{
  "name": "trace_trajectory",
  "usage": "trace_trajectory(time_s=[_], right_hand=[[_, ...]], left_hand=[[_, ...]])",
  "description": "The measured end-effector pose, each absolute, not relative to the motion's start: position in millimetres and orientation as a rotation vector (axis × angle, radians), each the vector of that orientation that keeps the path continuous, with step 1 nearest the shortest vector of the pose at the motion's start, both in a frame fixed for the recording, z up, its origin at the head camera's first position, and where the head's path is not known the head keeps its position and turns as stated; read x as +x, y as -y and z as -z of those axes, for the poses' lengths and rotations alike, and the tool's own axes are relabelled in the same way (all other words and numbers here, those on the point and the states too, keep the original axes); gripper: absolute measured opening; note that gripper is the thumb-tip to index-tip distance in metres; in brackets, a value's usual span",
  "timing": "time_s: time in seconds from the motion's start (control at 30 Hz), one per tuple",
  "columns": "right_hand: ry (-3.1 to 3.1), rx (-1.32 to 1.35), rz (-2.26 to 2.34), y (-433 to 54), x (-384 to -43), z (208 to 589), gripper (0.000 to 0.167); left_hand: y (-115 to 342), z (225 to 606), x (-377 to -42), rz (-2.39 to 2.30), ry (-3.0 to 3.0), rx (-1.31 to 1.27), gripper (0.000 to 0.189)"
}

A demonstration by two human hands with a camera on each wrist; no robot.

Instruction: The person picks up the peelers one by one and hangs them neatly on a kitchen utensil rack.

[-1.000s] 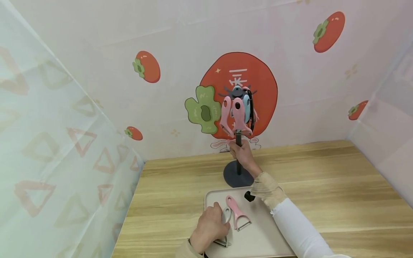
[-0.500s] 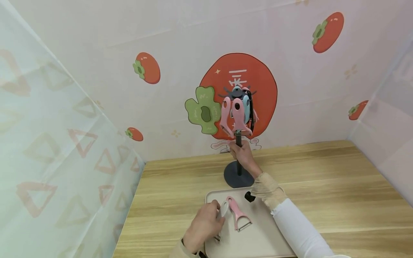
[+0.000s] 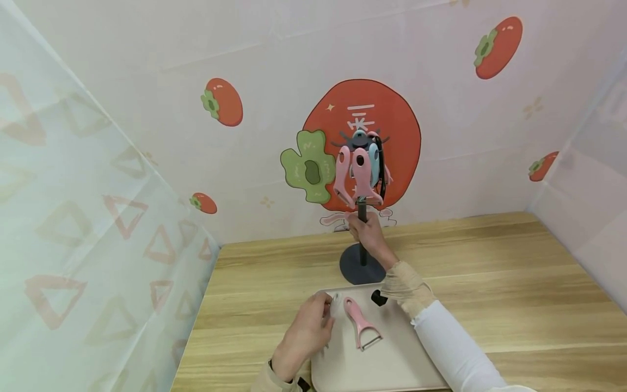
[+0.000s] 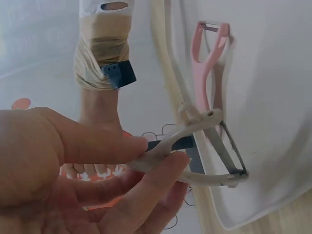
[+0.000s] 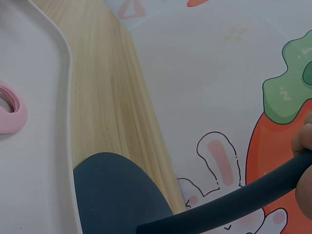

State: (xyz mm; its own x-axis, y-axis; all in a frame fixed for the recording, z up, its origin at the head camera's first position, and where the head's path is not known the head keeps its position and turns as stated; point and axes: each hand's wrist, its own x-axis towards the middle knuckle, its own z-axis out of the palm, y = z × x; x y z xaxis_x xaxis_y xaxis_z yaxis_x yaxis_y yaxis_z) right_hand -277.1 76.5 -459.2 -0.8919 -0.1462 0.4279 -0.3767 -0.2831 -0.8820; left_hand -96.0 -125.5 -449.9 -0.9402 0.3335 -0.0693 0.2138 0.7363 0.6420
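Note:
My left hand (image 3: 305, 330) pinches a whitish-grey Y-shaped peeler (image 4: 195, 127) between thumb and fingers, over the left side of the tray. In the left wrist view its metal blade points away from the fingers; from the head most of it is hidden by the hand. Beside it on the tray lies a pink peeler (image 3: 360, 321). My right hand (image 3: 370, 237) grips the dark post (image 5: 229, 200) of a hanging stand, below the pink peelers (image 3: 362, 171) and a light blue peeler (image 3: 374, 163) that hang from its hooks.
The beige tray (image 3: 382, 370) lies on the wooden table (image 3: 254, 305), just in front of the stand's round dark base (image 3: 350, 267). A small black block (image 3: 378, 298) shows by the right wrist. A patterned back wall (image 3: 269, 218) stands behind.
The left hand has lifted the whitish-grey peeler from the tray and shifted a little left and away from the pink one. The right hand has stayed on the post.

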Motion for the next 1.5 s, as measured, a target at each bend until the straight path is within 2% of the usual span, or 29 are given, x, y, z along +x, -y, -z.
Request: trace_trajectory(time_s=[0.1, 0.37, 0.87, 1.17, 1.5], right_hand=[[1.788, 0.652, -2.306, -76, -278, 459, 0.059], [1.793, 0.642, -2.308, -78, -277, 457, 0.058], [1.760, 0.663, -2.309, -76, -275, 458, 0.058], [1.809, 0.651, -2.273, -76, -275, 459, 0.056], [1.806, 0.622, -2.317, -77, -276, 459, 0.058]], left_hand=[[126, 446, -97, -1.061, -2.765, 0.475, 0.026], [126, 437, -101, -1.240, -2.792, 0.486, 0.014], [122, 418, -123, -1.559, -3.019, 0.463, 0.023], [119, 404, -142, -1.753, -3.198, 0.649, 0.027], [117, 380, -171, -1.857, -3.194, 0.736, 0.021]])
